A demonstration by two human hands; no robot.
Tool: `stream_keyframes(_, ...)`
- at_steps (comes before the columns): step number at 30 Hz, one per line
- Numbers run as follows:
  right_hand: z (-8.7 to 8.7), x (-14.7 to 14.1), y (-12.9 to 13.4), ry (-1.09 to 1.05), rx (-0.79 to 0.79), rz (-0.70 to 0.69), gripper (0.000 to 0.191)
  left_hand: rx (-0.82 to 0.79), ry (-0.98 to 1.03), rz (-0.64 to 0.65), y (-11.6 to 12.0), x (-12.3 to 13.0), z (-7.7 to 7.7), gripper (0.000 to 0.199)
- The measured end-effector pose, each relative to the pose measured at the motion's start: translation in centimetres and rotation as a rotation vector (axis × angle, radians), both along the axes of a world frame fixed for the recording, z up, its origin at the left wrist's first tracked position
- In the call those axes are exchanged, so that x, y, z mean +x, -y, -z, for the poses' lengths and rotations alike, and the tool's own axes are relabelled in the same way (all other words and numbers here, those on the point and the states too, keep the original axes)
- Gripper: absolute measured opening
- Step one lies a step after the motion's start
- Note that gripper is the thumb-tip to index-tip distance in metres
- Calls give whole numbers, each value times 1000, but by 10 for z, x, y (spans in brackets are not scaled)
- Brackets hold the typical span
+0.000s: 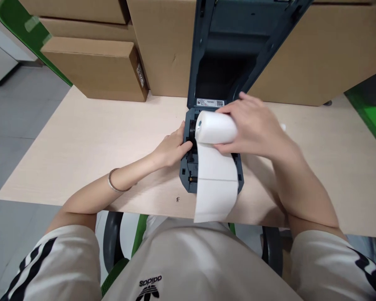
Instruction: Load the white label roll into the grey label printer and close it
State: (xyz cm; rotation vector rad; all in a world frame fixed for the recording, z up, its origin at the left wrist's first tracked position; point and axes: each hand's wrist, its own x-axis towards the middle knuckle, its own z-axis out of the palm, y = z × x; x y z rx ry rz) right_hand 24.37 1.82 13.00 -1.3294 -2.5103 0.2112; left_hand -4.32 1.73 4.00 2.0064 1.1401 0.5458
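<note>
A dark blue-grey label printer (pixel 185 177) sits on the table with its lid (pixel 202 50) swung up and back. My right hand (pixel 249 123) grips a white roll of labels (pixel 217 127) from its right end, over the printer's inside. From the roll a strip of blank labels (pixel 217 179) hangs down over the printer's front and past it. My left hand (pixel 175 146) holds the printer's left side, thumb on the inner edge and fingers along the outside. Most of the printer's interior is hidden under the roll and strip.
Several cardboard boxes (pixel 94 69) line the back of the light wooden table (pixel 81 146). A green panel (pixel 28 33) stands at the far left, and another green object (pixel 374 117) at the right. Chair armrests (pixel 113 238) show below the table's front edge.
</note>
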Motion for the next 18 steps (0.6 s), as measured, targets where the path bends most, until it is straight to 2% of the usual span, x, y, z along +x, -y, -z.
stream_keyframes(4, -40, 50, 19, -139, -63, 137, 77, -55, -7, -10, 1, 3, -5, 98)
stream_keyframes(7, -47, 90, 15, -227, 36, 236, 81, -18, -7, 8, 1, 4, -8, 92)
stream_keyframes(9, -40, 107, 2, -225, 43, 327, 79, -5, 2, 16, 1, 4, -9, 89)
stream_keyframes(12, -21, 111, -27, -157, -60, 433, 73, 2, -2, 16, 1, 4, -8, 89)
stream_keyframes(14, -8, 105, -45, -90, -124, 404, 66, 11, -23, 17, 0, 3, -6, 90)
stream_keyframes(18, 16, 89, -65, 44, -190, 233, 56, 53, -56, -16, -3, 3, 2, 88)
